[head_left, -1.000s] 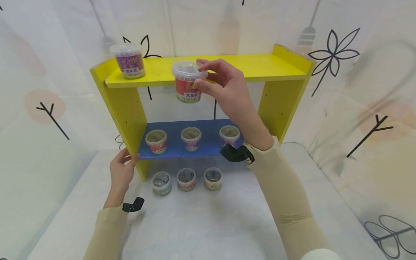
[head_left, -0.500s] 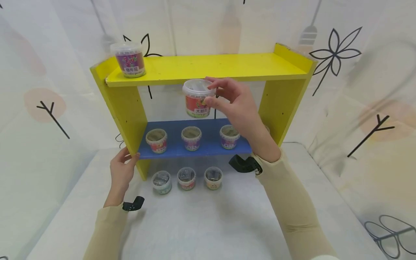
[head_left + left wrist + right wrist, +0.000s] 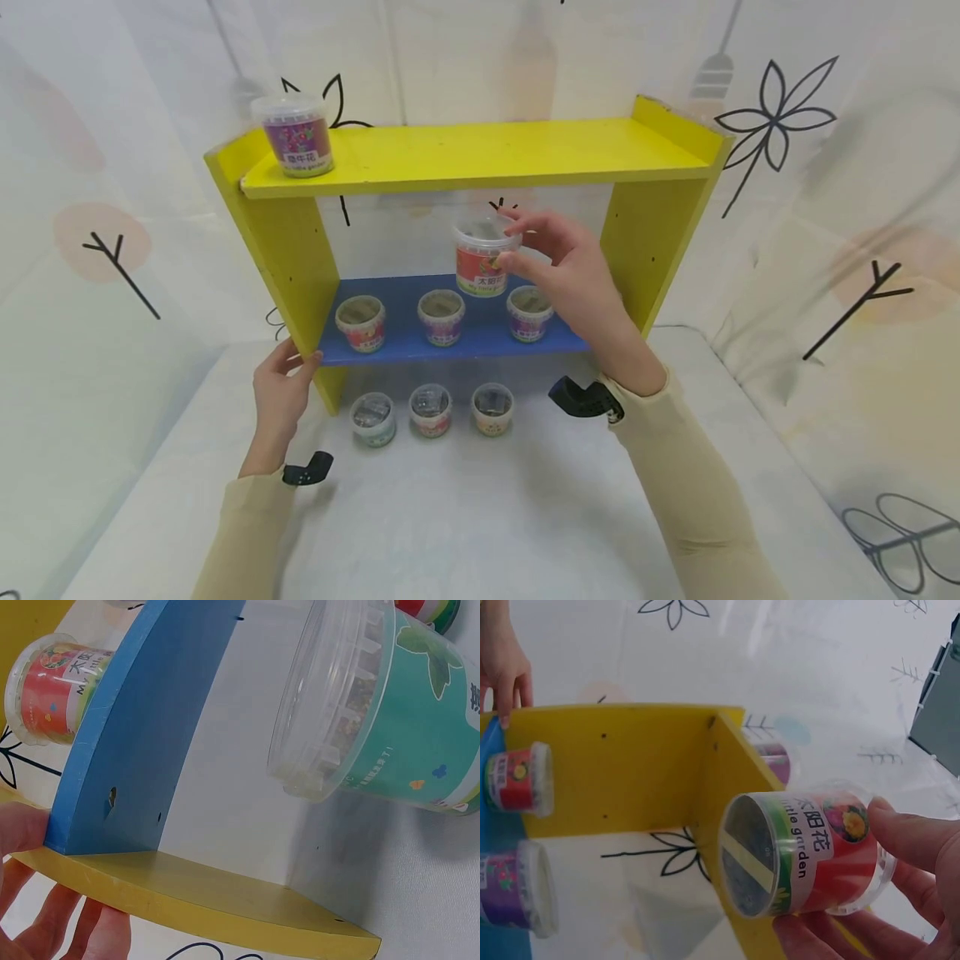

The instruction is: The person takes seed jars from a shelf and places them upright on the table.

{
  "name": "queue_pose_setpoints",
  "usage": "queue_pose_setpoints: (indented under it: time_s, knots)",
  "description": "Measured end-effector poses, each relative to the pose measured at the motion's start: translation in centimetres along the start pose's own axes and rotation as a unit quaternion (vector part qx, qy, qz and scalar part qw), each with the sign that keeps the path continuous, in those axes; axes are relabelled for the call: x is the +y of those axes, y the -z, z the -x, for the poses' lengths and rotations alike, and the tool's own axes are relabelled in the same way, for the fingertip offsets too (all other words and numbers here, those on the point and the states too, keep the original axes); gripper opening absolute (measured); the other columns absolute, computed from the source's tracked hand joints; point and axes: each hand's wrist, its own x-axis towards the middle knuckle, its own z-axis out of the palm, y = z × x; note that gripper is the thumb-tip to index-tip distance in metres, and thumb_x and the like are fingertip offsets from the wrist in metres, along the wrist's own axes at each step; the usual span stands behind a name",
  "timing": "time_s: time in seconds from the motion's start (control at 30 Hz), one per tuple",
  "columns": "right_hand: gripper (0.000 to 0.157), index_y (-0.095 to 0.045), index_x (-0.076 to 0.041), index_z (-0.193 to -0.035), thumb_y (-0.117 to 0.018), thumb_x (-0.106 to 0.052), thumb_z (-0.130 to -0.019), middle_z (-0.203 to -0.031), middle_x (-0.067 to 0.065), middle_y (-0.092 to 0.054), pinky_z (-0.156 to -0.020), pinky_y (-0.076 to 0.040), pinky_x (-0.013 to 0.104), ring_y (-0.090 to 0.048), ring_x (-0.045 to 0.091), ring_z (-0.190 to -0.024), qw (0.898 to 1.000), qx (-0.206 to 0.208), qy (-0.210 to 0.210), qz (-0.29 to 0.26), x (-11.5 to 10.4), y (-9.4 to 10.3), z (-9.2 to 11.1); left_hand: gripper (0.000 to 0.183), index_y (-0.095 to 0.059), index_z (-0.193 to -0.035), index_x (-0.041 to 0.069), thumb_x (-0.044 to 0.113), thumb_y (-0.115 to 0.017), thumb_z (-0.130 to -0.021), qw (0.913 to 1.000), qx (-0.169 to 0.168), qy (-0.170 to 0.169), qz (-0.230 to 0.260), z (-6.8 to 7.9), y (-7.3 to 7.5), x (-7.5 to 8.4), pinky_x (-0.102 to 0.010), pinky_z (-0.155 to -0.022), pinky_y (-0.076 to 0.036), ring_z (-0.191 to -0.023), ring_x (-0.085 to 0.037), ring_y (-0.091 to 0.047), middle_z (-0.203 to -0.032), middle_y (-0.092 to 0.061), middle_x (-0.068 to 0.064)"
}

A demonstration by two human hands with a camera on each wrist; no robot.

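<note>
My right hand (image 3: 573, 271) pinches a small clear-lidded plastic tub (image 3: 482, 268) with a red label, thumb on the near side. In the head view this tub hangs below the yellow top board, in front of the blue shelf board (image 3: 397, 287). The right wrist view shows the tub (image 3: 821, 859) tipped on its side, its dark base visible. My left hand (image 3: 281, 392) grips the shelf unit (image 3: 296, 275) at its left edge, thumb on the blue board (image 3: 135, 750) and fingers round the yellow side panel (image 3: 187, 900).
On the blue board stand a red-label tub (image 3: 361, 325) and two purple-label tubs (image 3: 442, 319) (image 3: 529, 315). A purple-label tub (image 3: 297, 148) sits at the top board's left end. Below, a teal tub (image 3: 373, 421), a red tub (image 3: 431, 412) and an orange-toned tub (image 3: 492, 410) stand on the white table (image 3: 450, 517).
My right hand has carried the red-label tub down and to the right, from the front of the top board to just above the blue board. My left hand has stayed in place.
</note>
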Motion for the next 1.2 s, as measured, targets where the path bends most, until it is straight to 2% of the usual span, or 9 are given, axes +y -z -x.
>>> queue_pose_setpoints:
  time_s: [0.27, 0.6, 0.8, 0.87, 1.07, 1.2]
  knots:
    - [0.022, -0.066, -0.005, -0.109, -0.074, -0.015, -0.091, -0.139, 0.001, -0.059, -0.108, -0.042, 0.046, -0.052, 0.02, -0.13, 0.999, 0.004, -0.042, 0.026, 1.4, 1.2, 1.6, 0.048, -0.054, -0.145, 0.018, 0.028, -0.063, -0.099, 1.0, 0.0, 0.005, 0.003, -0.1, -0.1, -0.1, -0.045, -0.1, -0.048, -0.121, -0.024, -0.053, -0.134, -0.06, -0.007]
    - [0.024, -0.066, -0.001, -0.108, -0.075, -0.013, -0.09, -0.14, 0.005, -0.058, -0.11, -0.04, 0.045, -0.048, 0.02, -0.133, 0.996, 0.002, -0.079, 0.04, 3.6, 3.0, 3.9, 0.049, -0.053, -0.145, 0.018, 0.029, -0.063, -0.099, 1.0, -0.001, 0.001, 0.002, -0.1, -0.1, -0.2, -0.044, -0.1, -0.049, -0.121, -0.024, -0.053, -0.133, -0.059, -0.007]
    - [0.025, -0.065, 0.001, -0.108, -0.075, -0.012, -0.09, -0.14, 0.007, -0.058, -0.109, -0.039, 0.052, -0.047, 0.023, -0.13, 0.992, -0.002, -0.116, 0.042, 5.1, 3.9, 5.6, 0.049, -0.052, -0.146, 0.018, 0.029, -0.062, -0.099, 0.9999, -0.003, 0.011, 0.001, 0.0, -0.1, -0.1, -0.045, -0.101, -0.048, -0.122, -0.024, -0.053, -0.134, -0.059, -0.007]
    - [0.025, -0.065, 0.001, -0.108, -0.075, -0.012, -0.09, -0.14, 0.006, -0.057, -0.108, -0.041, 0.049, -0.047, 0.023, -0.13, 0.991, -0.007, -0.125, 0.053, 5.6, 4.3, 6.1, 0.05, -0.052, -0.146, 0.018, 0.029, -0.062, -0.099, 0.9999, -0.004, 0.013, 0.0, 0.1, -0.1, 0.0, -0.045, -0.101, -0.048, -0.122, -0.024, -0.052, -0.134, -0.059, -0.007]
    - [0.02, -0.064, 0.002, -0.101, -0.076, -0.007, -0.088, -0.141, 0.011, -0.054, -0.095, -0.05, 0.023, -0.044, 0.03, -0.132, 0.988, -0.043, -0.131, 0.064, 7.6, 5.4, 8.1, 0.05, -0.052, -0.146, 0.018, 0.031, -0.062, -0.099, 0.9999, -0.003, 0.016, -0.004, 0.1, 0.0, 0.0, -0.045, -0.101, -0.048, -0.122, -0.024, -0.052, -0.134, -0.059, -0.007]
    - [0.019, -0.062, 0.002, -0.098, -0.077, -0.005, -0.087, -0.139, 0.015, -0.053, -0.093, -0.051, 0.021, -0.046, 0.035, -0.13, 0.988, -0.06, -0.132, 0.061, 9.1, 6.1, 9.4, 0.05, -0.052, -0.146, 0.018, 0.031, -0.062, -0.099, 0.9999, -0.003, 0.012, -0.006, 0.0, 0.1, 0.1, -0.045, -0.101, -0.048, -0.122, -0.024, -0.053, -0.134, -0.059, -0.007]
